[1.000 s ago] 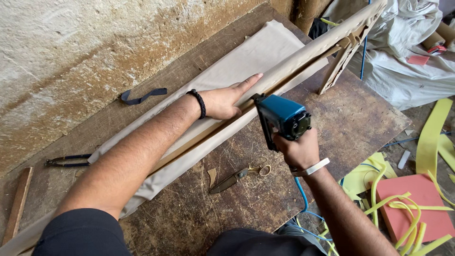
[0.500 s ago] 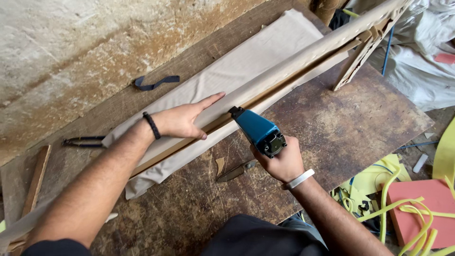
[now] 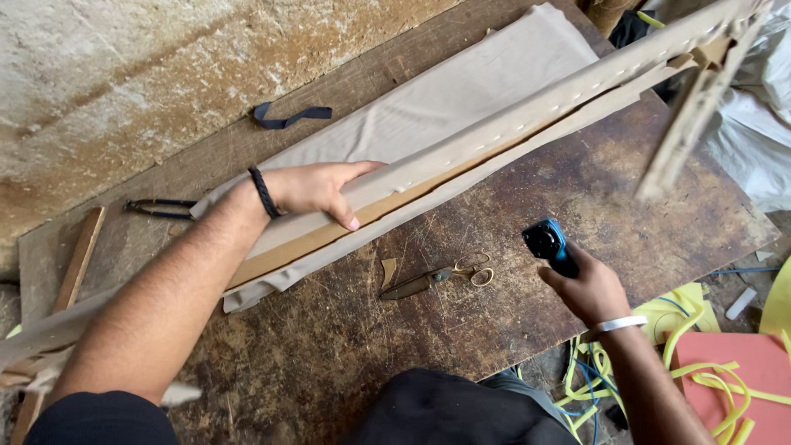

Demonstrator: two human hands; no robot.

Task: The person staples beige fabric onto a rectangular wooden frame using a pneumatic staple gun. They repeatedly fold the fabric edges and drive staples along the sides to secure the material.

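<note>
Seen from above, a scarred, dark brown wooden workbench (image 3: 511, 321) stands against a rough plastered wall. Lying diagonally across the workbench, from its near left corner up past its far right corner, is a long wooden rail wrapped in beige fabric (image 3: 527, 115), with a row of staples along its upper face and loose cloth spread toward the wall.

The left hand (image 3: 317, 188) lies across the rail about midway along it, palm down, fingers curled over the near edge and thumb on the side facing the person, pressing rather than lifting. The right hand (image 3: 589, 288) is well clear of the rail, near the bench's front edge, closed around the grip of a blue and black staple gun (image 3: 550, 245); its nose points up toward the rail, though the tool's front is foreshortened and hard to read.

So the rail runs lengthwise from lower left to upper right, beyond and to the left of the gun, with bare benchtop between them. Brass-handled scissors (image 3: 437, 278) lie on that open stretch, between the two hands. Near the wall edge sit a dark strap (image 3: 290, 117) and black pliers (image 3: 156, 208). Yellow webbing strips (image 3: 709, 383) and a red pad lie below the bench's right end.
</note>
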